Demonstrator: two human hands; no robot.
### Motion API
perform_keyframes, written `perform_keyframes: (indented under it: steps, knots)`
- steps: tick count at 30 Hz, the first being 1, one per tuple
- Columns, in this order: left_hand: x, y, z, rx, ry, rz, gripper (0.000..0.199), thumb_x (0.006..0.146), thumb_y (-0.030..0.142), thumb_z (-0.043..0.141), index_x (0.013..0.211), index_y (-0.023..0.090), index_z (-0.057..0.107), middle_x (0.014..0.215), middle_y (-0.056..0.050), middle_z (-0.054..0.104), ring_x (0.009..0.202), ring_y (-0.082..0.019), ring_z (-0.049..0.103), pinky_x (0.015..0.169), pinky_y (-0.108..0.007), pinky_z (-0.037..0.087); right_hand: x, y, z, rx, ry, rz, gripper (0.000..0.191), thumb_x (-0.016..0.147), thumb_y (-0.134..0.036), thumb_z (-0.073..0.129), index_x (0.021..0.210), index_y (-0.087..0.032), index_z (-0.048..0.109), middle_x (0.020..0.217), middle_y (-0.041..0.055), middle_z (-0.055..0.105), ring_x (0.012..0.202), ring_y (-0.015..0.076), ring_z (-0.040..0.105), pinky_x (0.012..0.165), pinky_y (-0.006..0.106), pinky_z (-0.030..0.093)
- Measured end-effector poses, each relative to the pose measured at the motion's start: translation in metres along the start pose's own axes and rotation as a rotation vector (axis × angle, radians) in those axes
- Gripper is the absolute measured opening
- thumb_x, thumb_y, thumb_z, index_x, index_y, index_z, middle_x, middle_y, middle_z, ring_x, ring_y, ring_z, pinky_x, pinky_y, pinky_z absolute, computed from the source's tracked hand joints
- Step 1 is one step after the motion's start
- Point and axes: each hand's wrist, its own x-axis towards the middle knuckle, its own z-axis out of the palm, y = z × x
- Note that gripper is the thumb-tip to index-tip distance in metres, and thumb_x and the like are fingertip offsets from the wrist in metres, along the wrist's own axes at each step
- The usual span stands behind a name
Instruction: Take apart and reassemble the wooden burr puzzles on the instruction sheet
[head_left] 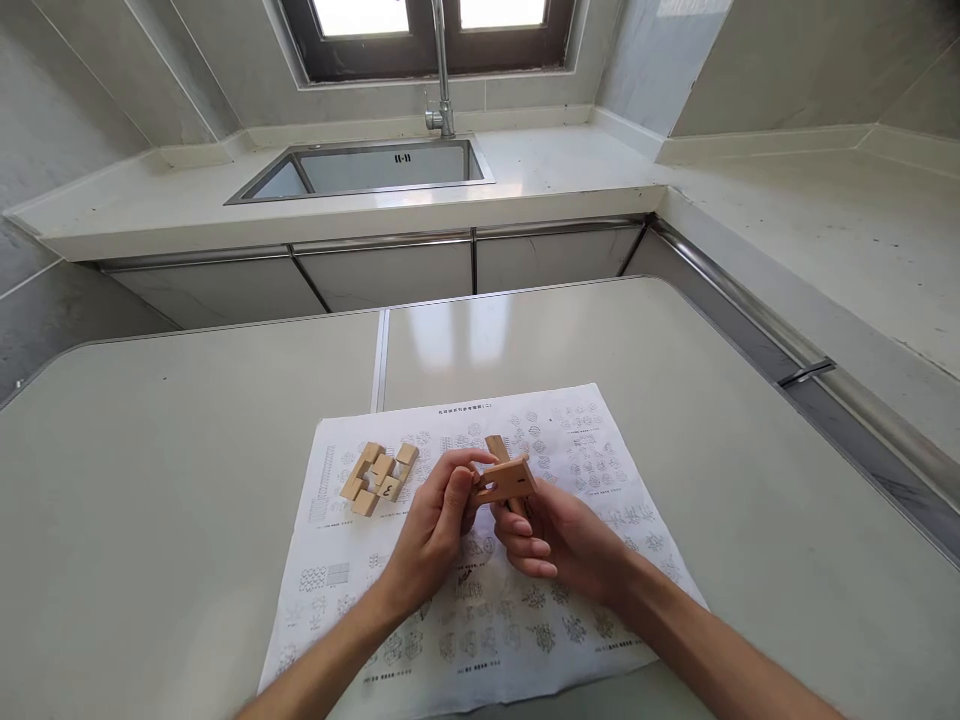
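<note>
My left hand point(442, 515) pinches the left end of a flat wooden piece point(510, 480), which bears a short dark mark and has a slot on its left side. Crossing behind that piece is a wooden bar point(495, 449), its upper end sticking out above. My right hand point(551, 530) grips the joined pieces from the right and below, with its lower fingers curled. Both hands are over a printed sheet point(405, 590) of puzzle diagrams. Left of my hands, several notched wooden pieces point(382, 468) lie together on the sheet, one marked with a 3.
The sheet lies on a pale table point(187, 450) with a light seam running away from me. Beyond the table is a white counter point(555, 165) with a steel sink point(375, 170) and a tap point(442, 110). Another counter point(847, 240) runs along the right.
</note>
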Motion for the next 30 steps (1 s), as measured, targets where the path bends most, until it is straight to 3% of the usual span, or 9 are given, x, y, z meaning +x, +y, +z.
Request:
perform_keyframes:
  steps: [8, 16, 21, 26, 30]
  knots:
    - [0.001, 0.002, -0.002, -0.002, 0.053, -0.071, 0.044, 0.107, 0.061, 0.044, 0.118, 0.021, 0.060, 0.074, 0.003, 0.046, 0.060, -0.013, 0.039, 0.054, -0.024, 0.035, 0.001, 0.004, -0.003, 0.018, -0.039, 0.001, 0.031, 0.095, -0.042, 0.065, 0.078, -0.017, 0.057, 0.067, -0.0053, 0.046, 0.048, 0.0062, 0.026, 0.041, 0.017, 0.031]
    - [0.001, 0.003, 0.001, -0.097, 0.004, -0.130, 0.045, 0.104, 0.066, 0.048, 0.113, 0.022, 0.055, 0.070, 0.006, 0.038, 0.054, -0.011, 0.028, 0.050, -0.023, 0.025, 0.000, 0.003, -0.003, -0.002, -0.098, -0.003, 0.034, 0.096, -0.043, 0.061, 0.073, -0.019, 0.055, 0.061, -0.0075, 0.040, 0.046, 0.0067, 0.020, 0.040, 0.018, 0.029]
    - [0.001, 0.009, 0.002, -0.156, -0.051, -0.169, 0.043, 0.101, 0.067, 0.052, 0.113, 0.025, 0.048, 0.071, 0.006, 0.044, 0.056, -0.011, 0.034, 0.054, -0.023, 0.027, 0.000, 0.005, -0.004, -0.047, -0.175, 0.007, 0.037, 0.098, -0.043, 0.055, 0.069, -0.019, 0.052, 0.059, -0.0076, 0.038, 0.046, 0.0070, 0.021, 0.040, 0.019, 0.031]
    - [0.003, 0.011, 0.004, -0.166, -0.041, -0.177, 0.049, 0.097, 0.069, 0.058, 0.116, 0.025, 0.046, 0.071, 0.007, 0.050, 0.056, -0.011, 0.038, 0.055, -0.023, 0.029, -0.004, 0.004, -0.001, -0.165, -0.168, -0.031, 0.029, 0.092, -0.034, 0.070, 0.074, -0.020, 0.051, 0.061, -0.0087, 0.040, 0.047, 0.0062, 0.025, 0.041, 0.018, 0.032]
    - [0.004, 0.008, 0.002, -0.156, -0.080, -0.181, 0.048, 0.097, 0.068, 0.059, 0.106, 0.023, 0.048, 0.070, 0.006, 0.049, 0.058, -0.010, 0.038, 0.056, -0.022, 0.030, -0.006, 0.002, 0.002, -0.261, -0.169, -0.025, 0.037, 0.090, -0.032, 0.074, 0.068, -0.021, 0.047, 0.055, -0.0098, 0.038, 0.045, 0.0059, 0.028, 0.041, 0.019, 0.032]
